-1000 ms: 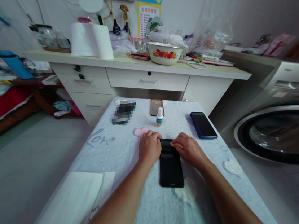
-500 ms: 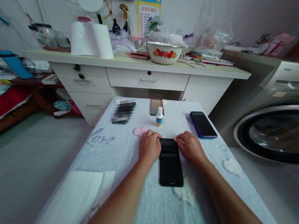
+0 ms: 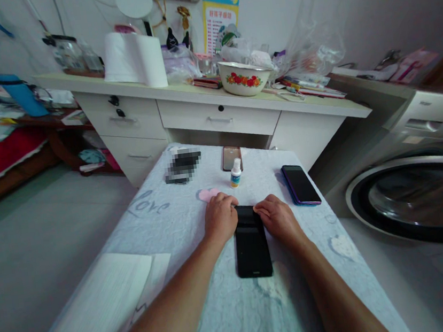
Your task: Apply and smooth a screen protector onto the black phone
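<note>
A black smartphone (image 3: 252,248) lies flat on the cloth-covered table, its dark screen facing up and its long side pointing toward me. My left hand (image 3: 220,217) is closed at the phone's far left corner, thumb and fingers pressed to the edge. At the far right corner, my right hand (image 3: 278,218) pinches with bent fingers, its fingertips over the screen's edge. Whether a thin film lies between the fingertips is too small to tell. Just beyond both hands stands a small white spray bottle (image 3: 236,173) with a blue and yellow label.
Behind the bottle lies a phone case (image 3: 231,158). To the right is a second phone (image 3: 301,184) with a purple-blue edge. A blurred-out dark object (image 3: 183,166) rests at far left, white folded cloth (image 3: 111,287) near left. A desk (image 3: 219,115) and washing machine (image 3: 415,164) border the table.
My right hand has shifted slightly left, its fingertips now farther over the phone's top corner. My left hand and the phone have barely moved.
</note>
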Tool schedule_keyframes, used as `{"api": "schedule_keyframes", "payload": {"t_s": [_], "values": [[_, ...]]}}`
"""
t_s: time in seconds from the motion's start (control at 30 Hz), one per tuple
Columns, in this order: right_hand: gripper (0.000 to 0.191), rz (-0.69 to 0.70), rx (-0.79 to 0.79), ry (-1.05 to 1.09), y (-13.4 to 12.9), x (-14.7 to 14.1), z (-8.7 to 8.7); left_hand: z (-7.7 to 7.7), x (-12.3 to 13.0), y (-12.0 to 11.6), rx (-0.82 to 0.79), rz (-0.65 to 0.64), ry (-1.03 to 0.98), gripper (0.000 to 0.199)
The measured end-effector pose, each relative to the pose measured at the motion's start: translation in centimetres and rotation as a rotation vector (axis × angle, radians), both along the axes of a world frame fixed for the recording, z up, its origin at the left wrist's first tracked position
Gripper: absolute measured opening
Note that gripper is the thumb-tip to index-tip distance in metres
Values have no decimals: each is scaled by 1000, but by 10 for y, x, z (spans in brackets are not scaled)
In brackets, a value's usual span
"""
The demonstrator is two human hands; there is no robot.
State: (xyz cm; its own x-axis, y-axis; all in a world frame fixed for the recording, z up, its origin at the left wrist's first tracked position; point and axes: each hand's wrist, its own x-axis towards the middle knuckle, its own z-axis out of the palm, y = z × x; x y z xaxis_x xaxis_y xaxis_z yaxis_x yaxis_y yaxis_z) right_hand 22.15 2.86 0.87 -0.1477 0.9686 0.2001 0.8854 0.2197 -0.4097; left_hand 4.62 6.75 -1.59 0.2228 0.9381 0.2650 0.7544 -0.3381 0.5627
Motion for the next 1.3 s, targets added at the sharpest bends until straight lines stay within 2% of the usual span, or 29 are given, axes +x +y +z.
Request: {"api": "schedule_keyframes", "payload": {"t_s": [0.3,0.57,0.73,0.87,1.3], "values": [[21,-54,8,-80,2,-11,0,5,-3,-1,-4,33,53,19],[24,2,0,-171,5,-39,6,2,-4,-1,14,43,79,15],[23,44,9,-197,6,-47,6,4,-3,-1,1,57,94,12],[25,35,13,-207,7,-42,7,5,-4,-1,-5,45,76,13],[21,-50,-25,-88,0,1,7,3,-4,-2,-22,-6,1,23]]}}
